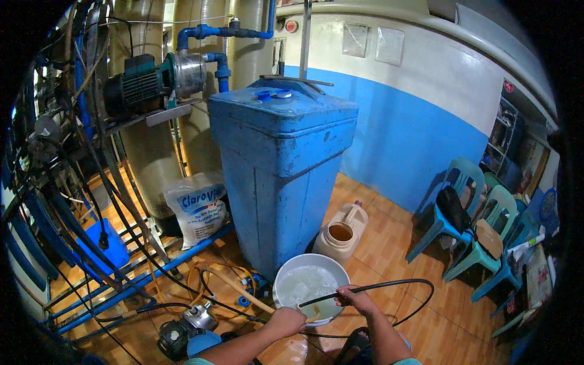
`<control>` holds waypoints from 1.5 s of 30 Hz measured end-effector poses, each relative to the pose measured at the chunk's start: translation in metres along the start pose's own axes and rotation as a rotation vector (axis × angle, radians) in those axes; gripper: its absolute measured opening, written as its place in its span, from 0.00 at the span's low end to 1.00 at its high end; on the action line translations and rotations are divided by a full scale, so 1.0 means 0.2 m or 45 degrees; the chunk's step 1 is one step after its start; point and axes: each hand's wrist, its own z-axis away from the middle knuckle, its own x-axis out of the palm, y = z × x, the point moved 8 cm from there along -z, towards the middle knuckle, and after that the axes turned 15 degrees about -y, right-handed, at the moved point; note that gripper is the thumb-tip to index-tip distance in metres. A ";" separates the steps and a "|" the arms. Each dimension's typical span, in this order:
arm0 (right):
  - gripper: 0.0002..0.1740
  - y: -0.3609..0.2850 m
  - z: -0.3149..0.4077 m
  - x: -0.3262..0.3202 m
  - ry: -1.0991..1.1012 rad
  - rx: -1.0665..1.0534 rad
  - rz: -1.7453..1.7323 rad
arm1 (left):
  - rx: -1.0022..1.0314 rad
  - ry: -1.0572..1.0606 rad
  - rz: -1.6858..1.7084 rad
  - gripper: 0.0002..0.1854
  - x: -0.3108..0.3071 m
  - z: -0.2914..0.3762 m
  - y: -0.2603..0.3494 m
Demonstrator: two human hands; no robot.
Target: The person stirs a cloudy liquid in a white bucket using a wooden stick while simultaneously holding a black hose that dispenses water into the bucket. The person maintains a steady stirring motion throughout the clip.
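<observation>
A white round bucket [311,269] of cloudy, bubbling water stands on the floor before me. My right hand [353,299] is closed around a black hose [392,283] near its end, which points left over the bucket. At the bucket's near left rim, my left hand [288,320] grips a beige hose [237,288]; that hose's end hangs into the water. The black hose's tip lies close to my left fingers; whether they touch it, I cannot tell. Left of my left hand, a small pump [189,326] with a metal head rests on the tiles.
A tall blue plastic tank [283,182] stands behind the bucket, beside an open beige jug [341,232]. At the left are a pipe frame [191,260], a printed sack [198,210], a blue container [105,244], a motor pump [150,82] and tangled cables. Plastic chairs [479,251] line the right side.
</observation>
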 end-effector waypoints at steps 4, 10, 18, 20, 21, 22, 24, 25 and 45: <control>0.15 0.01 -0.01 0.01 -0.045 0.004 -0.002 | 0.005 -0.038 0.014 0.16 -0.03 0.01 0.01; 0.15 -0.05 0.01 0.06 -0.003 -0.069 0.045 | 0.009 0.012 0.034 0.14 -0.07 0.04 0.03; 0.16 -0.04 0.00 -0.07 0.216 -0.149 0.055 | 0.037 0.038 0.027 0.16 -0.09 0.05 0.04; 0.16 -0.05 0.01 -0.09 0.279 -0.160 0.051 | 0.028 0.031 0.025 0.16 -0.08 0.04 0.03; 0.16 -0.05 0.02 -0.11 0.320 -0.156 0.049 | 0.030 0.040 0.022 0.16 -0.08 0.04 0.03; 0.15 -0.05 0.02 -0.13 0.362 -0.152 0.047 | 0.031 0.049 0.019 0.16 -0.08 0.05 0.03; 0.14 -0.05 0.04 -0.15 0.420 -0.141 0.036 | 0.040 0.062 0.020 0.16 -0.09 0.05 0.04; 0.13 -0.05 0.05 -0.16 0.448 -0.136 0.031 | 0.043 0.066 0.026 0.15 -0.10 0.06 0.04; 0.12 -0.06 0.03 -0.13 0.421 -0.095 0.015 | 0.038 0.059 0.018 0.15 -0.08 0.04 0.02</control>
